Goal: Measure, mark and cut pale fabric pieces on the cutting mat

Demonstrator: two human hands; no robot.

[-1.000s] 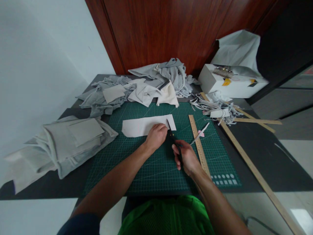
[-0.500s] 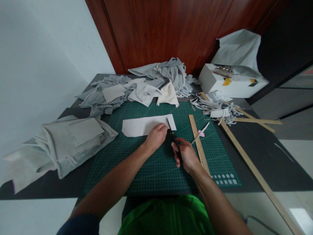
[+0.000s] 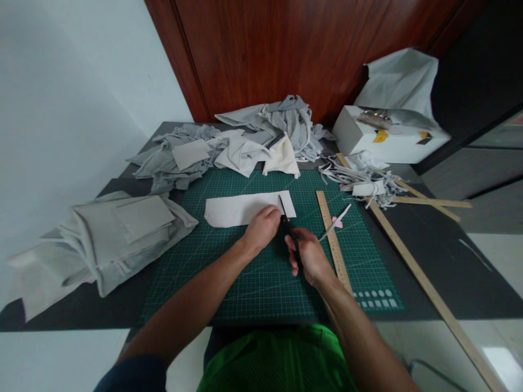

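A pale strip of fabric [image 3: 232, 209] lies across the green cutting mat [image 3: 253, 288]. My left hand [image 3: 263, 226] pinches its near edge towards the right end. In my right hand [image 3: 306, 253] is a pair of black-handled scissors [image 3: 285, 209], the fingers wrapped in the handles. Its blades lie over the fabric close to the right end, pointing away from me. Just right of my right hand are a wooden ruler [image 3: 332, 239] and a thin white offcut [image 3: 337, 220] lying across it, beside a small pink piece [image 3: 337, 222].
Folded grey fabric [image 3: 110, 239] is stacked at the left. Heaps of grey cloth [image 3: 171, 158] line the back. At the right are a bundle of thin strips [image 3: 359, 177], long wooden rulers [image 3: 408, 261] and a white box [image 3: 379, 139] against the back.
The scissor handles and the fingers of my right hand have drawn slightly closer together. My left hand stays on the fabric, which lies in the same place on the mat.
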